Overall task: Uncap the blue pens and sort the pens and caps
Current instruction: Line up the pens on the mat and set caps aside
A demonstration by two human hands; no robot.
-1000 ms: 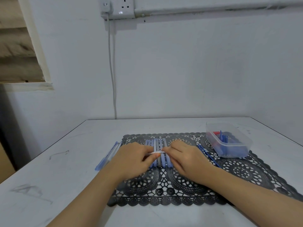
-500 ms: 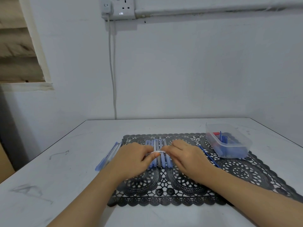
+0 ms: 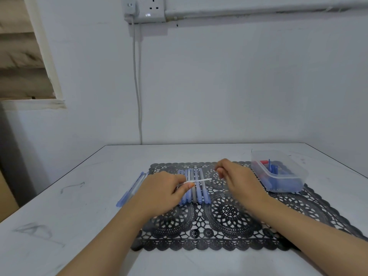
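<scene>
Left hand [image 3: 159, 193] pinches pen [image 3: 201, 180] level; right hand [image 3: 238, 177] curled, cap unseen, cannot tell; best pull straight, then drop cap in tub [image 3: 256, 159].

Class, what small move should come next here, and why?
Probably move the right hand to the clear plastic tub of blue caps: it sits apart from the thin white pen the left hand pinches, its curled fingers seemingly holding a cap.
</scene>
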